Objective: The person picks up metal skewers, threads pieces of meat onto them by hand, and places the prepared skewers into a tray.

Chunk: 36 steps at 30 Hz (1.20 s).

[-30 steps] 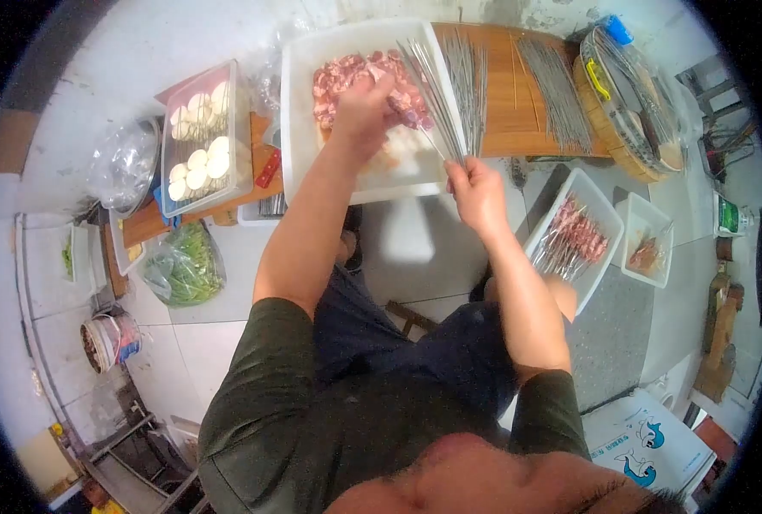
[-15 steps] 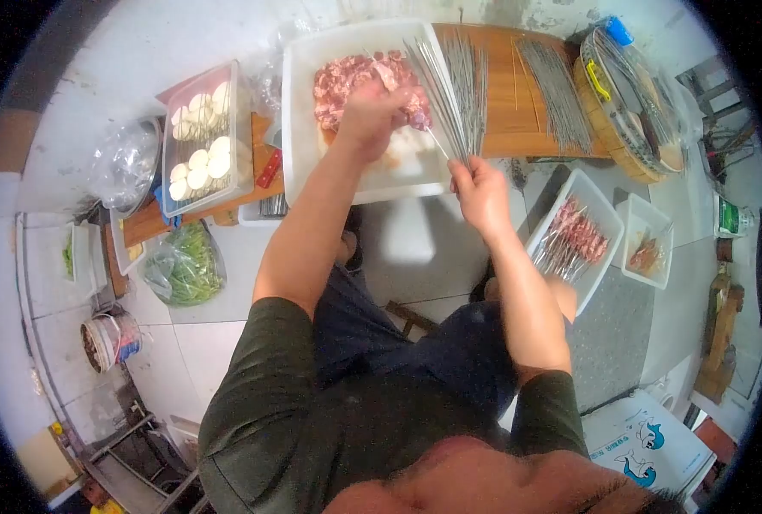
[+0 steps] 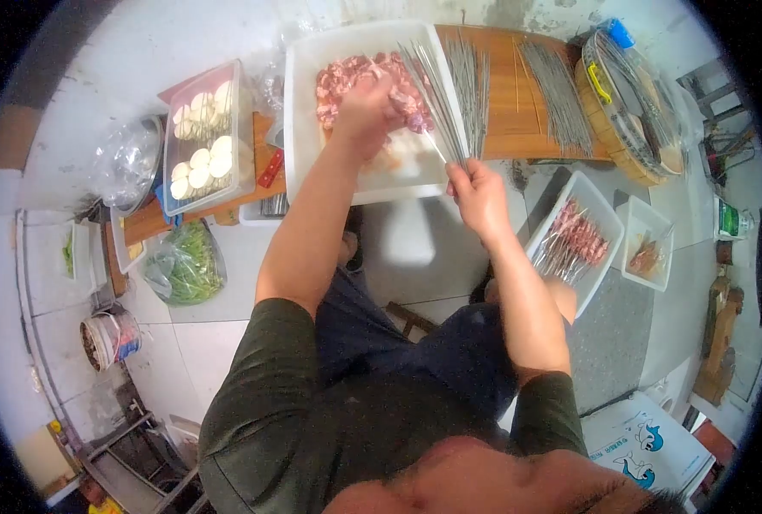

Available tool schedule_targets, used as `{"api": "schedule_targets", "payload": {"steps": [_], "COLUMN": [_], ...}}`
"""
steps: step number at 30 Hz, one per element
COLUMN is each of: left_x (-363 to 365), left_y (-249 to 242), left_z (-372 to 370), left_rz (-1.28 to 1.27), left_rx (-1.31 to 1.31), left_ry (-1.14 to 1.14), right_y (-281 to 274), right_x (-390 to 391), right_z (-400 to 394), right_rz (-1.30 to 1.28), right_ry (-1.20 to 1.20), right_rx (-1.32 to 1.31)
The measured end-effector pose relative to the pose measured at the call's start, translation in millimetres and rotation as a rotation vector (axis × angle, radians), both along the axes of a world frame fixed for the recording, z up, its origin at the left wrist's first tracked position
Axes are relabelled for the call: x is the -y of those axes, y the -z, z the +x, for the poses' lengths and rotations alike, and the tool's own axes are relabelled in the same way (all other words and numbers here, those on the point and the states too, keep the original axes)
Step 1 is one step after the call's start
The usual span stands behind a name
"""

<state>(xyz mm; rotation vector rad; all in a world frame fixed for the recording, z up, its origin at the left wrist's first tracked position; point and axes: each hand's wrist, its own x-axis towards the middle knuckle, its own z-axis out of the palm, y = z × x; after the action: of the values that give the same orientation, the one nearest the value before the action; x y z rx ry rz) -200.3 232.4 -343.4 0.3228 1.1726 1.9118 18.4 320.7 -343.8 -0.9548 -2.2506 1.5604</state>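
My left hand (image 3: 366, 122) is closed on raw meat over a white plastic tub (image 3: 306, 163). Chunks of raw meat (image 3: 336, 81) are heaped at the far side of that tub. Low in the tub's right corner, my right hand (image 3: 482, 201) grips a fanned bundle of metal skewers (image 3: 439, 96). One skewer slants from this hand toward the left one, with meat pieces (image 3: 415, 120) threaded near its far end. The left fingertips are partly hidden behind the hand.
More metal skewers (image 3: 557, 94) lie on the wooden board (image 3: 503, 98). A basket (image 3: 600, 111) stands at its right end. Lower right, a white bin (image 3: 608, 227) holds meat skewers. On the left are a clear box (image 3: 172, 163) of round white slices, a red-handled knife (image 3: 270, 169) and bagged greens (image 3: 186, 270).
My left hand has shifted slightly, staying at the meat on the skewer. The right hand keeps its hold on the skewer bundle, almost in place.
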Motion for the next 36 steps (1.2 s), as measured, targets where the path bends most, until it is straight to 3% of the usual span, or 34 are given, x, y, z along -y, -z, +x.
{"api": "schedule_targets", "payload": {"steps": [16, 18, 20, 22, 24, 26, 30, 32, 34, 36], "left_x": [4, 5, 7, 5, 1, -2, -2, -4, -4, -5], "left_y": [-12, -15, 2, -11, 14, -17, -6, -9, -2, -7], "left_z": [12, 15, 3, 12, -21, 6, -9, -8, -14, -10], "left_rz": [-0.011, 0.010, 0.141, 0.176, 0.114, -0.005, -0.163, -0.210, -0.206, -0.229], "left_rx": [-0.061, -0.065, -0.198, -0.164, 0.015, 0.105, -0.073, -0.091, -0.103, -0.116], "left_ry": [-0.050, -0.024, 0.157, 0.151, 0.224, 0.058, 0.044, 0.012, 0.020, 0.004], "right_y": [1, 2, 3, 2, -27, -57, -73, -67, 5, 73], "right_x": [4, 6, 5, 2, -10, -32, -93, -128, -179, -205], "right_z": [-1, -3, 0, 3, 13, 40, 115, 165, 228, 278], "right_rz": [0.058, 0.062, 0.110, 0.139, 0.077, 0.088, 0.144, 0.093, 0.239, 0.424], "right_ry": [0.029, 0.006, 0.013, 0.033, 0.034, 0.093, 0.302, 0.477, 0.628, 0.733], "right_rx": [-0.020, 0.002, -0.002, -0.081, -0.070, -0.041, -0.027, 0.059, 0.072, 0.257]}}
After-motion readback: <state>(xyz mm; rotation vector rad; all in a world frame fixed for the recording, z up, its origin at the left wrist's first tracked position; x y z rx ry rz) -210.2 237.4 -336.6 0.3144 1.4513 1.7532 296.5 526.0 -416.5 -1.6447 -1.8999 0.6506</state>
